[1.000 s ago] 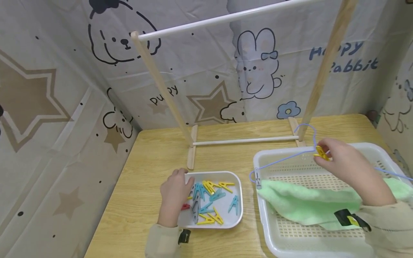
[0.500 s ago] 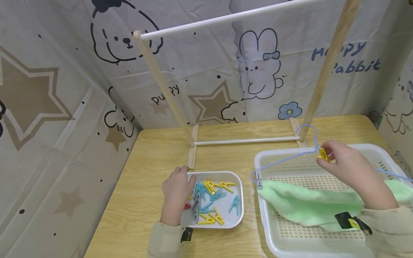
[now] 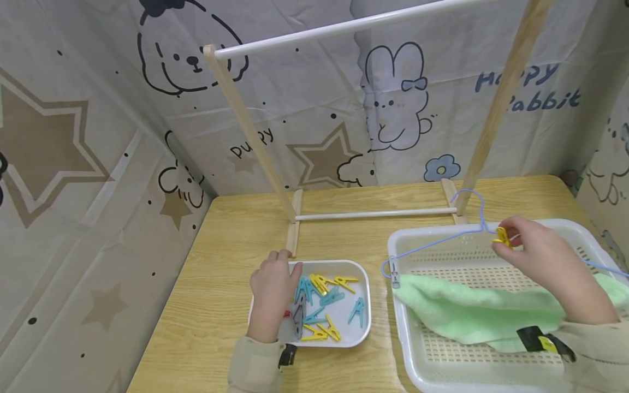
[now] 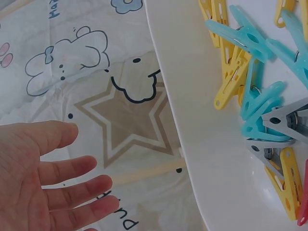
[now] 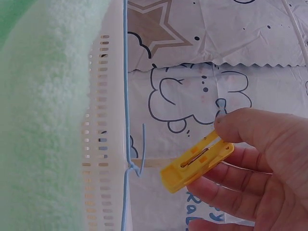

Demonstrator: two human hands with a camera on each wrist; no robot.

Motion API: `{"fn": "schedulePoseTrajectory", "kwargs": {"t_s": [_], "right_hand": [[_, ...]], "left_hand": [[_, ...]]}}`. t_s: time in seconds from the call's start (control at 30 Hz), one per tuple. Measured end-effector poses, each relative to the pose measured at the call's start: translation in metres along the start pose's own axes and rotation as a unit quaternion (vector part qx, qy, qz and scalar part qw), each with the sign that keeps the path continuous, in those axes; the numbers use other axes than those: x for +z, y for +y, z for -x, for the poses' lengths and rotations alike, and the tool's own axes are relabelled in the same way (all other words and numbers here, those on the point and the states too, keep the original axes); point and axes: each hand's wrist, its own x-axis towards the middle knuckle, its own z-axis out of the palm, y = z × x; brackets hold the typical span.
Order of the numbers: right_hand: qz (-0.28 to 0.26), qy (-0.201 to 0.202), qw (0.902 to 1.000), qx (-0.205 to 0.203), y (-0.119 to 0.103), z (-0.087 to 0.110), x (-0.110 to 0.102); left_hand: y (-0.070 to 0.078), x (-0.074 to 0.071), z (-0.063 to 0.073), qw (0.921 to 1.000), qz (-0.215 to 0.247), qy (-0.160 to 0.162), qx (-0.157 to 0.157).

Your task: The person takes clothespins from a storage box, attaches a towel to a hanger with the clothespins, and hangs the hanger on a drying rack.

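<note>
Pinching a yellow clothespin (image 3: 502,237) between thumb and fingertips of the right hand (image 3: 540,251), between 3 and 4 o'clock in head view, just beside the neck of a blue wire hanger (image 3: 484,226); showing a gap between clothespin and hanger in right wrist view

Spreading fingers of the left hand (image 3: 275,289) loosely at 7 o'clock, over the 9 o'clock end of a white tray (image 3: 346,335); being unable to tell contact with its rim

Finding inside the tray, at 6 o'clock: teal pegs (image 3: 357,311), yellow pegs (image 3: 332,327), gray pegs (image 3: 298,319), plus a red peg (image 4: 304,192), mostly hidden by the left hand in head view

Seeing a white basket (image 3: 491,365) at 4 o'clock, with a fuzzy green cloth (image 3: 472,314) lying across it below the hanger; seeing also a gray clip (image 3: 395,275) on the cloth's 9 o'clock corner, by the hanger's end loop

Facing a wooden rack (image 3: 245,123) toward 12 o'clock, with a white top rail (image 3: 344,28) and a thin lower rod (image 3: 373,214) near the table (image 3: 216,273)

Wearing beige sleeves (image 3: 594,355) and black straps (image 3: 288,356) on both wrists
</note>
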Motion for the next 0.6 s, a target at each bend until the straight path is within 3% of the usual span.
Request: {"fn": "schedulePoseTrajectory", "kwargs": {"t_s": [0.37, 0.6], "right_hand": [[-0.006, 0.008, 0.9999, 0.003, 0.0062, 0.0041, 0.0008], [-0.004, 0.023, 0.9997, 0.007, 0.0098, 0.0072, 0.0033]], "left_hand": [[0.0047, -0.0038, -0.0001, 1.0, 0.006, -0.006, -0.005], [0.0074, -0.0054, 0.0009, 1.0, 0.006, 0.005, 0.003]]}}
